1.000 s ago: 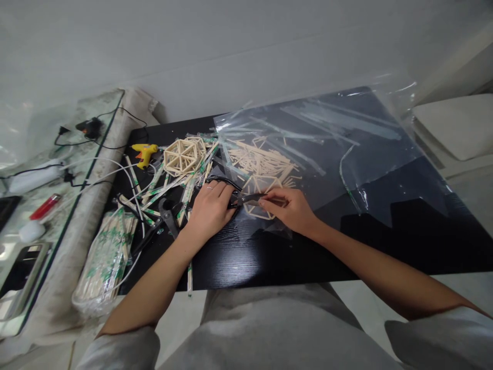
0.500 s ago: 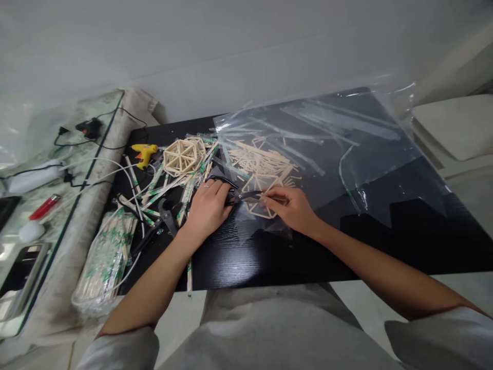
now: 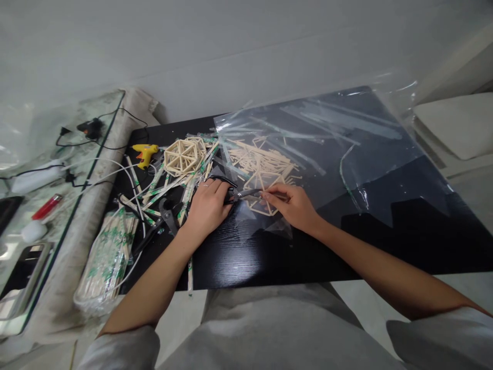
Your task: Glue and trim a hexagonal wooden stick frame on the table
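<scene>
My left hand (image 3: 208, 206) is closed around the black handles of a pair of scissors (image 3: 246, 194), whose dark blades point right. At their tip, my right hand (image 3: 293, 205) pinches a six-sided frame of thin wooden sticks (image 3: 262, 211); the fingers partly cover it, and the exact point of grip is hidden. Scraps of clear film (image 3: 279, 227) lie under and beside the frame. Just behind it spreads a pile of short cut sticks (image 3: 256, 158). A finished-looking openwork stick ball (image 3: 181, 156) rests to the left, behind my left hand.
On the black table (image 3: 239, 267) lie a yellow glue gun (image 3: 145, 155), black-handled pliers (image 3: 167, 216), wrapped chopsticks (image 3: 154, 180) and a bundled pack of them (image 3: 108, 252). Clear plastic sheeting (image 3: 370, 180) covers the right side. Cables and a red-handled tool (image 3: 46, 206) sit on the glass-topped surface at left.
The stick frame has tilted slightly, its near edge rising a little with my right fingers. My left hand keeps the scissors in nearly the same place.
</scene>
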Available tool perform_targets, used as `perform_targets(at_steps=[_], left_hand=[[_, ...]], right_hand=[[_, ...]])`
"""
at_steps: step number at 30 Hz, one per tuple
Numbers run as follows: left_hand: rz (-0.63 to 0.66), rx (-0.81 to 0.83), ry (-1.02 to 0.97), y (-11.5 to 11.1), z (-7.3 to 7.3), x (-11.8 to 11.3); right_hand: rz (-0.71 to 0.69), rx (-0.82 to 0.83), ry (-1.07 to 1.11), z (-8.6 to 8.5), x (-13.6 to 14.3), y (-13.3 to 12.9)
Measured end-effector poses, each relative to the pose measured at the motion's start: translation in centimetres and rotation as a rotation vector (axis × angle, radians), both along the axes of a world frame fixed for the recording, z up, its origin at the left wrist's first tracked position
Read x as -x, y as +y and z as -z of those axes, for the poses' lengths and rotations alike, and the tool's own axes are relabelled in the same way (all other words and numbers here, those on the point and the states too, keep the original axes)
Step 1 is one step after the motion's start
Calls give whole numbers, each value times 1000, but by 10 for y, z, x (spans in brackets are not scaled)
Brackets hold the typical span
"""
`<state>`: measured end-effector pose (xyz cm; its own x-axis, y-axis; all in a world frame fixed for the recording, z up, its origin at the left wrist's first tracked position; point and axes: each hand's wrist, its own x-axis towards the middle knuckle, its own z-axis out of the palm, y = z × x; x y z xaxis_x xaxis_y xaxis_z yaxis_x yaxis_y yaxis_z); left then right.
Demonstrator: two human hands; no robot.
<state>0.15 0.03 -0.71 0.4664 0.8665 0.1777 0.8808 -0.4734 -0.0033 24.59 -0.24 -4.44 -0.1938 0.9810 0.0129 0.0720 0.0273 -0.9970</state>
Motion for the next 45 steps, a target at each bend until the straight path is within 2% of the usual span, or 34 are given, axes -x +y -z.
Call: perform_targets(at_steps=[11,18,22,27,30,34,36,38,45], left_hand=[[-62,67,-26,0,0,0],[-328,116,-71,-3,-3,-4],[-444,138,8,-1,-9,-5],[-532,287,127,3,-14,-4],[-550,339,159,4,-14,-3],[-546,357,152,4,-12,-1],[-540,355,144,4,-11,-1],[-539,351,142,4,-11,-1],[-527,362,135,5,-12,0]], right_hand=[[-12,23,8,-1,-2,1],[28,9,32,0,0,1],[22,47,37,-2,0,0],[22,0,35,-4,-2,0],[41,-92,-17,-4,-2,-3],[138,-414,-233,-4,-1,-12],[175,-521,-298,-3,0,-15],[197,-543,-311,-3,0,-17],[218,-424,-200,-2,-3,-11]])
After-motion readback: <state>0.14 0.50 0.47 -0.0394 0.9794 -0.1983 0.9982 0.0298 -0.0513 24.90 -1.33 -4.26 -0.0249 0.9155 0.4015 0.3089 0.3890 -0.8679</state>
